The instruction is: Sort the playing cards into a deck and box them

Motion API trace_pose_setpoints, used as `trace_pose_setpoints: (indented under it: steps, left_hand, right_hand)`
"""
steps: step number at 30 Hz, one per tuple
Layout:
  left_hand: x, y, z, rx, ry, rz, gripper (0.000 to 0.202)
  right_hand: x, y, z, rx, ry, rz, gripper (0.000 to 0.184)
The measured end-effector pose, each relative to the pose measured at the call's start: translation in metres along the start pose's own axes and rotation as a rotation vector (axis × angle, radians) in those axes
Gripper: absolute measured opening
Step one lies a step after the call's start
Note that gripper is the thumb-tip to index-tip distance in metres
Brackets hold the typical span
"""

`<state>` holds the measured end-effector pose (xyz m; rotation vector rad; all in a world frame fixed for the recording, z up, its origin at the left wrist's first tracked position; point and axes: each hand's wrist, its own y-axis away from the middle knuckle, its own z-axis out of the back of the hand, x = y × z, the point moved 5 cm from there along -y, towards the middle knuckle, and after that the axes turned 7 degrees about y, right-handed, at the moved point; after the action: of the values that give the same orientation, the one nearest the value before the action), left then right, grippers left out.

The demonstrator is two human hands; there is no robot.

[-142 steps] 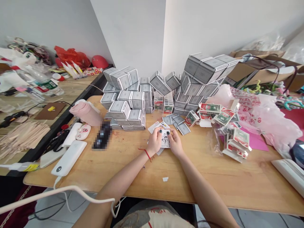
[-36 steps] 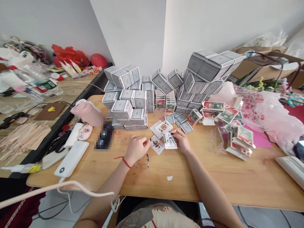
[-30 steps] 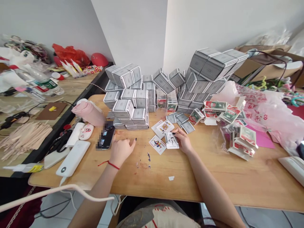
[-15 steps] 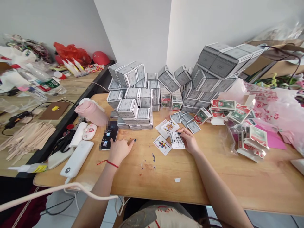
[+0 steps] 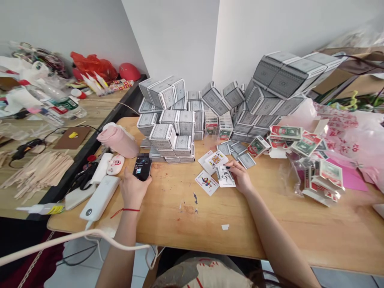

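Observation:
My left hand (image 5: 134, 191), with a red string at its wrist, has its fingers and thumb around the near end of a black smartphone (image 5: 143, 168) on the table; the screen is lit. A black-and-white joker card (image 5: 225, 178) is pinched in my right hand (image 5: 241, 177), low over the tabletop. Just left of it lies a coloured joker card (image 5: 207, 183), face up. A king card (image 5: 216, 159) rests on other cards behind it. Several face-down cards (image 5: 238, 149) with grey backs spread out past my right fingertips.
Folded-card blocks (image 5: 174, 122) stack at the back left, and a taller stack (image 5: 279, 80) leans at the back right. Red-and-green card boxes (image 5: 327, 176) and clear wrap lie at the right. A white power bank (image 5: 100, 198) and a pink roll (image 5: 120, 142) sit at the left.
My left hand has shifted left from tapping the phone's screen to gripping its near end. The right hand stays on the joker card. The view has turned slightly.

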<state>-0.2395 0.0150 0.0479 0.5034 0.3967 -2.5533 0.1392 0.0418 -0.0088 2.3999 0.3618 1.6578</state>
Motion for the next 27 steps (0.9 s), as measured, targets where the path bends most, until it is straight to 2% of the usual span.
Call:
trace_pose_setpoints:
  steps: [6,11,15,23,27]
  left_hand:
    - [-0.007,0.041,0.017,-0.144,-0.023,-0.12,0.079]
    - [-0.012,0.069,0.03,-0.175,0.035,-0.16,0.07]
    - [-0.013,0.076,0.03,-0.193,0.05,-0.222,0.065]
    - [-0.006,0.076,0.02,-0.165,-0.024,-0.34,0.063]
    - [-0.003,0.077,0.015,-0.164,-0.08,-0.376,0.05]
  right_hand:
    - [-0.002,-0.001,0.002,0.009,0.012,-0.006,0.014]
    - [-0.003,-0.003,0.007,0.003,0.017,0.034,0.014]
    - [-0.005,-0.004,0.009,0.01,0.033,0.035,0.014]
    - [-0.006,-0.005,0.01,0.002,0.031,0.029,0.014]
    - [-0.005,-0.004,0.01,-0.001,0.052,0.015,0.015]
